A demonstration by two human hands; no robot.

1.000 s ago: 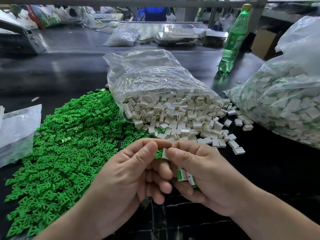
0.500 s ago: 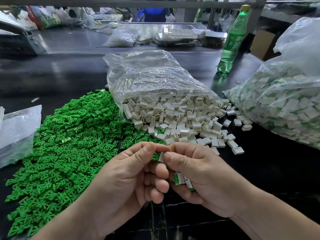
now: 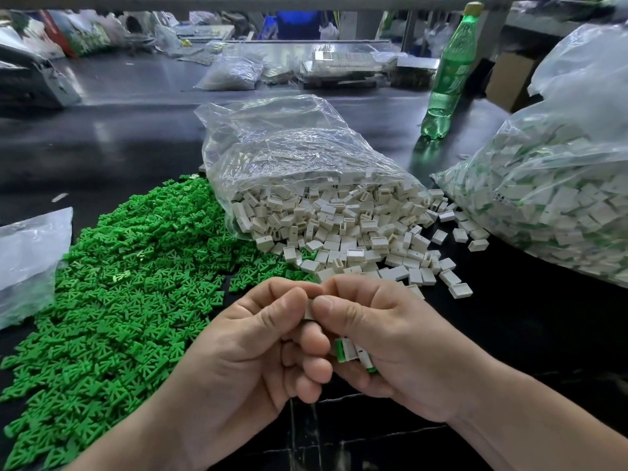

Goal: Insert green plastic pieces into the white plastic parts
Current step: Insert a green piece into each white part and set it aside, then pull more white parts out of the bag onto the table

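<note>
The green pieces (image 3: 129, 300) lie in a broad loose heap on the dark bench (image 3: 516, 341), at 9 o'clock from the hands. They are small, flat, fan-ribbed shapes and lie every way. The white parts (image 3: 343, 229) are small hollow box-like shells. They spill from the mouth of a clear bag (image 3: 289, 154) at 12 o'clock, and a few lie singly toward 2 o'clock. One white part (image 3: 308, 309) is pinched between the fingers of the left hand (image 3: 244, 355) and the right hand (image 3: 401, 348), with only a narrow edge showing. Several filled parts (image 3: 348, 350), white with green at their ends, lie in the right palm, at 5 o'clock from the pinched one.
</note>
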